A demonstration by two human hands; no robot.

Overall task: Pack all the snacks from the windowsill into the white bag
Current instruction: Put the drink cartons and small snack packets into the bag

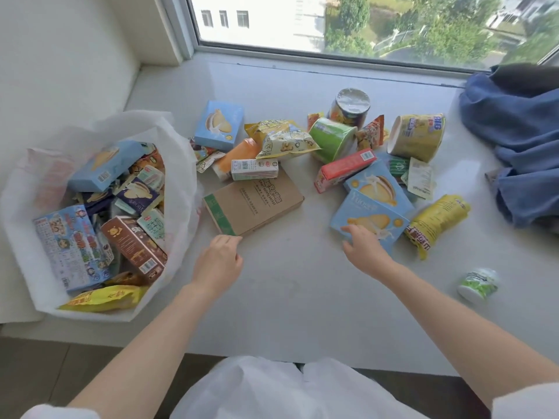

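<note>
On the windowsill (287, 282), white bag (181, 164) sits far left, mouth open toward the person, already holding many boxes and packets. Rest of the snacks lie in a loose pile right of it, from mid-sill out toward blue cloth (514, 140). Brown carton (254, 204) lies flat just right of the bag, long axis running diagonally from its near-left corner up to the far right. Left hand (217, 261) touches that near-left corner, fingers loosely curled, not yet gripping anything. Blue box (369, 222) lies flat at the near edge of the right-side cluster, tilted, another blue box partly under its far side. Right hand (363, 246) rests on its near-left corner, fingers spread over the edge, grip not closed. Likely next: carton goes left into the bag, short path, left hand nearer; blue box needs a cross-body carry. Small green-and-white cup (478, 285) lies apart, near right.
</note>
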